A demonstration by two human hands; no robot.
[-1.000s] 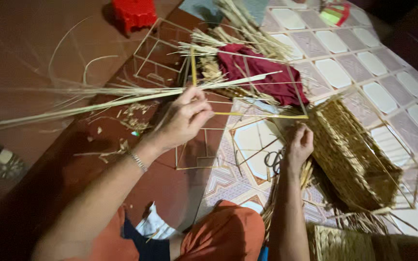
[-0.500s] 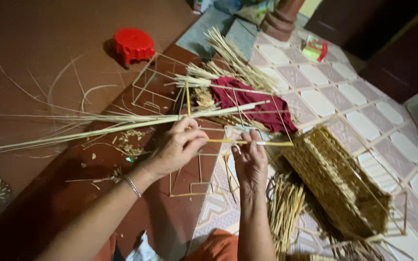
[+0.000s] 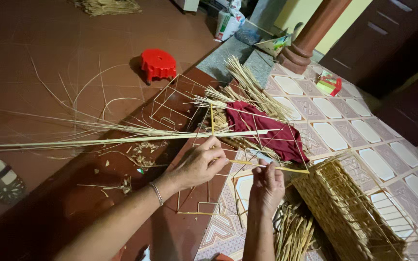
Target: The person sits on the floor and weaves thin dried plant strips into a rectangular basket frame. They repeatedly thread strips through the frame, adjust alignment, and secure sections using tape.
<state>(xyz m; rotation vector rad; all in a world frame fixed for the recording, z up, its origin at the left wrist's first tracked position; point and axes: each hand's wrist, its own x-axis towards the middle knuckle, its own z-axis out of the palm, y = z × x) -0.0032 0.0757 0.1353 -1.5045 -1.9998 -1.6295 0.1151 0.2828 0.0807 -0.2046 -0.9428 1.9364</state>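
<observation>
1. Head view, nearest first: a bundle of short cut reeds [image 3: 293, 234] lies on the patterned floor just beside the person's right forearm.
2. Right hand [image 3: 267, 186] has its fingers curled shut, pinching a flat pale strip [image 3: 272, 167] that runs crosswise towards the woven basket [image 3: 344, 212].
3. Left hand [image 3: 197, 164], with a bracelet [image 3: 156, 193] at the wrist, has its fingertips closed on the other end of the same strip, at a bar of the wire frame [image 3: 204, 145] that stands between both hands.
4. A long sheaf of straw [image 3: 97, 140] lies across the floor to the left, just beyond the left hand, passing over the frame.
5. Farther off lie a dark red cloth [image 3: 272, 130], a red stool [image 3: 158, 63] and a sandal [image 3: 1, 179] at the left edge.
6. Judged risk: the thin strip could kink or split if pulled hard against the wire, and the light frame could tip, since nothing pins it down.
7. Against the frame half a second back, both hands sit slightly closer together on the strip, and the camera has tilted up, bringing in the pillar base [image 3: 298, 58].
</observation>
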